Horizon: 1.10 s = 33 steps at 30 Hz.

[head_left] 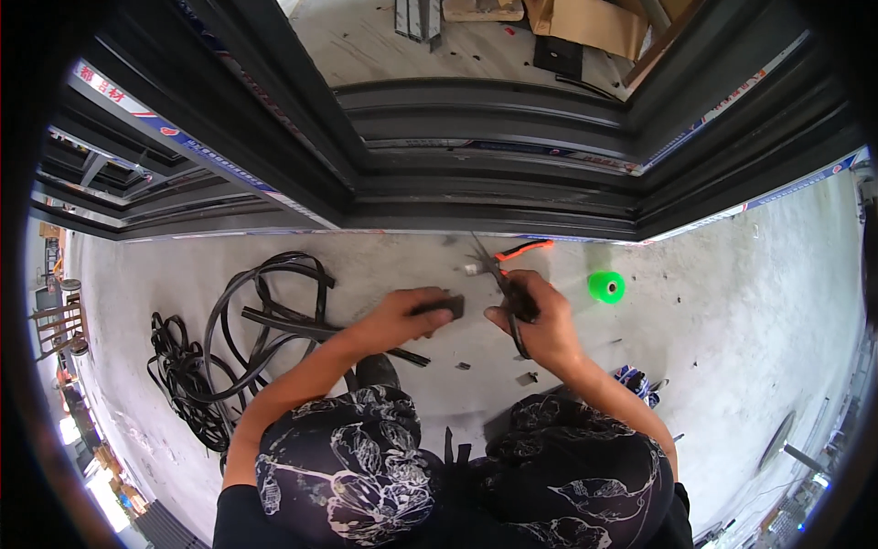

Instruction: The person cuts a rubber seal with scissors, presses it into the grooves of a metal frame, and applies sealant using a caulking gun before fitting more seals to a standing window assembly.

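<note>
My left hand [412,314] is closed around a small dark block-like piece [450,306], pinched between thumb and fingers. My right hand [540,320] grips a pair of scissors [492,262] by the black handles, blades pointing away from me toward the frame. The two hands are apart, with bare floor between them. Just beyond the scissors lies a tool with an orange and black handle [526,249], its head partly hidden behind the blades. Long black rubber strips [265,316] lie in loops by my left forearm.
A large dark metal frame [494,197] spans the far side. A green roll [605,287] stands on the floor to the right. Tangled thin black strips [183,366] lie at far left. Small dark scraps [528,378] dot the concrete near my knees. Cardboard [590,35] sits beyond the frame.
</note>
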{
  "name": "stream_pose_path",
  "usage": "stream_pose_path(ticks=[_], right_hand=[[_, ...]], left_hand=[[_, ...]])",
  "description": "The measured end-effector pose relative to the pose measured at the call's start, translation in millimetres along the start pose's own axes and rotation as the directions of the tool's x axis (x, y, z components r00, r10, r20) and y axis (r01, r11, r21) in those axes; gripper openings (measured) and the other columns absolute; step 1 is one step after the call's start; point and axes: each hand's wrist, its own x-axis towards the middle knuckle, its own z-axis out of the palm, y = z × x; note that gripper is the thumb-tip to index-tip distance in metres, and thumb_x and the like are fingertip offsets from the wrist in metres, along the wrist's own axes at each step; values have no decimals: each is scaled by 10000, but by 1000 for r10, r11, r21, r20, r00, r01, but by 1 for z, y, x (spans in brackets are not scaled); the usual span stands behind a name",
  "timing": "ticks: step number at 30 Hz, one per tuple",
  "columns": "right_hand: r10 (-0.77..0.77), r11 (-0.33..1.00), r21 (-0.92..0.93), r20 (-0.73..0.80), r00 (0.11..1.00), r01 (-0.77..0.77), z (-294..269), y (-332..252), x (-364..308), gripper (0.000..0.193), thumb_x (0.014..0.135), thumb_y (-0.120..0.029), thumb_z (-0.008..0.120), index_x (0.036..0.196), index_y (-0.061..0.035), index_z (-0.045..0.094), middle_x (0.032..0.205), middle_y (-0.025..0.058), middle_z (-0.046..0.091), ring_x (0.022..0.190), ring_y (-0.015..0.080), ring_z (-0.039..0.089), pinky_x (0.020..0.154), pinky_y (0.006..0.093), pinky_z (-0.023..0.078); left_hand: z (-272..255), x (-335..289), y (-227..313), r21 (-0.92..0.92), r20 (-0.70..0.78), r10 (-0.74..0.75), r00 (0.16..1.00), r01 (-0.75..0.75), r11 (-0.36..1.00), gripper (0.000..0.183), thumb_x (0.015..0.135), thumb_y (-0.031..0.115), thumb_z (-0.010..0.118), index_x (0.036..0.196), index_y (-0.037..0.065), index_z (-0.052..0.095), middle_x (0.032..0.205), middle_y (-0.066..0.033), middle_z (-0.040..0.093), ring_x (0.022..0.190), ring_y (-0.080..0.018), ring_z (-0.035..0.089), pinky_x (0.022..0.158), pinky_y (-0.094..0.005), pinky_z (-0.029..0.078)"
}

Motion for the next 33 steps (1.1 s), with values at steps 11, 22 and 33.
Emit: stream_pose_path(ticks=[11, 22, 33], right_hand=[[-489, 680, -491, 250, 836, 545, -55, -55, -11, 557, 572, -313, 895, 1037, -99, 675, 859, 73, 599, 810, 281, 573, 691, 382, 480], [-458, 565, -538, 426, 780, 625, -56, -74, -3, 528, 683, -405, 816, 1089, -115, 643, 897, 70, 561, 860, 270, 559, 716, 387, 499], [-76, 988, 155, 318, 945, 27, -18, -59, -14, 639, 833, -383, 774, 1302, -13, 547, 1003, 58, 569, 866, 151, 496, 784, 299, 442]], left_hand=[[2, -36, 63, 28, 56, -4, 998, 2, 1000, 332, 971, 245, 636, 1185, -7, 615, 876, -16, 601, 801, -79, 516, 716, -251, 459], [7, -54, 75, 72, 109, 92, 990, -101, 992, 308, 987, 167, 597, 1195, -61, 597, 884, -47, 604, 799, -114, 526, 729, -273, 461], [15, -42, 94, 374, -288, 403, 869, -285, 883, 229, 932, 152, 657, 1092, -9, 629, 833, -81, 615, 723, -131, 533, 659, -264, 451]])
